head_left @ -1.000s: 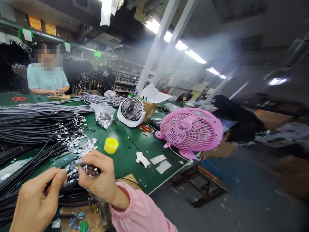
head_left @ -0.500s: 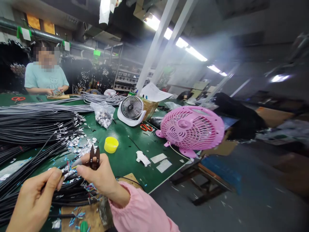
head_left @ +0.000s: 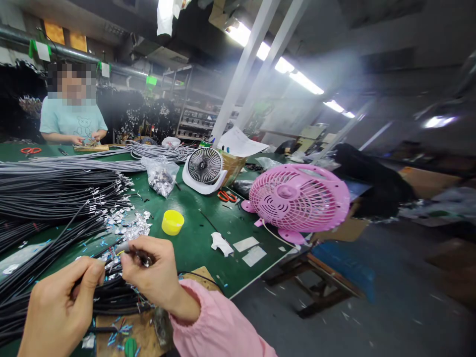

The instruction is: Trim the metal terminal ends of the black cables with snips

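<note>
Above the green table (head_left: pixel 201 248) | my left hand (head_left: pixel 63 302) pinched closed, its hold hidden from me | my right hand (head_left: pixel 156 270) gripped snips (head_left: pixel 145 259), seemingly palmed to free fingertips for the yellow wire (head_left: pixel 121 253) | black cables (head_left: pixel 115 306) lay beneath, presumably for easy reach

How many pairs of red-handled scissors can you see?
2: one pair far left on the table, another between the white fan and pink fan. More may be hidden under the black cables.

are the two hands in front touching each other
No, a gap shows between the left hand and the right hand, with black cables visible through it.
</note>
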{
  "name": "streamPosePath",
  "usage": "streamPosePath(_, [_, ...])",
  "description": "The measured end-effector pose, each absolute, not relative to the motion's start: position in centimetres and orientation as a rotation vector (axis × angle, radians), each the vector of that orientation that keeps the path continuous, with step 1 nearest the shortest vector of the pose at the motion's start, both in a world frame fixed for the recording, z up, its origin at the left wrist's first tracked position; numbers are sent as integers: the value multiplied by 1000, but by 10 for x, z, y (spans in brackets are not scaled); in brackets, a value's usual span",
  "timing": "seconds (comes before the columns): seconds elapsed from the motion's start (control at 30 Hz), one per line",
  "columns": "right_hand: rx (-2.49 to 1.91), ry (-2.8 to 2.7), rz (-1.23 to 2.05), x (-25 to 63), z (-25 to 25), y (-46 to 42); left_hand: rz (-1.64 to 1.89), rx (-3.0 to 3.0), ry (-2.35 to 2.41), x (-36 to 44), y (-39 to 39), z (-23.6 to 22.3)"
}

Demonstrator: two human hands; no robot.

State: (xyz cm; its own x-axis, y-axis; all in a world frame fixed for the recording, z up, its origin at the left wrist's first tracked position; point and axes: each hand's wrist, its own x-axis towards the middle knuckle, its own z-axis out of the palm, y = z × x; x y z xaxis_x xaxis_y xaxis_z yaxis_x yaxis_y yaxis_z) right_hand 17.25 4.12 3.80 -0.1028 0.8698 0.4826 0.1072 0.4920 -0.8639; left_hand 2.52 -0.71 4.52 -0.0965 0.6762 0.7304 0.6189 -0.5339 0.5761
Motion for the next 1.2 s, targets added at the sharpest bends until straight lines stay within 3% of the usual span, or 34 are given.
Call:
streamPosePath(0.1, [-985, -1517, 1050, 175, 36, 44, 1727, 2063, 1513, 25, -6, 44])
streamPosePath(0.23, [-992, -1419, 1654, 177, 29, 54, 1581, 2020, 1529, 22, -2, 43])
streamPosePath(0.3, [-938, -1377, 1770, 177, 27, 58, 1513, 1992, 1513, 20, 0, 44])
streamPosePath(0.57, [-860, -1355, 1632, 176, 36, 51, 1394, 1931, 1480, 17, -1, 46])
streamPosePath(0.83, [-829, -1310, 1610, 177, 26, 57, 1748, 2310, 1602, 9, -4, 17])
streamPosePath(1.2, [-817, -1538, 1487, 178, 18, 53, 1727, 2272, 1401, 9, -5, 19])
